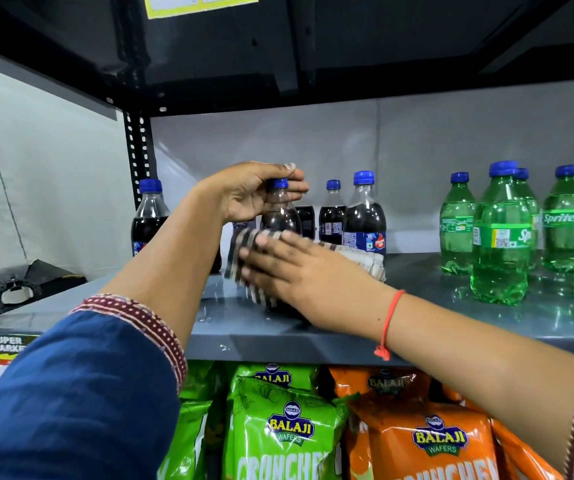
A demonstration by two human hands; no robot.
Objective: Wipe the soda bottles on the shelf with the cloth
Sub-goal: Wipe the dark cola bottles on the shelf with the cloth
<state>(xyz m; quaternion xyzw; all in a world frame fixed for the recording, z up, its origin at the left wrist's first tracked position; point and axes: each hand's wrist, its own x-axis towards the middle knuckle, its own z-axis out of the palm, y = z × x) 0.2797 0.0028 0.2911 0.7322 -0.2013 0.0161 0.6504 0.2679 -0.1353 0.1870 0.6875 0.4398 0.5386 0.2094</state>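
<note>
Plastic cola bottle (280, 216) stands near the front lip of the grey metal shelf (261, 337), its blue cap pinched under the left hand (251, 192), fingers curled over the top to steady it. Below that grip the right hand (299, 271) lies flat, pressing the striped cloth (244, 258) against the bottle's belly: she's mid-wipe on this one, I'd say. Next she likely needs to turn it under the cap hold. More cola bottles (365, 216) crowd just behind; green Sprite bottles (501, 237) wait well off beyond the wiping hand, bare shelf between
</note>
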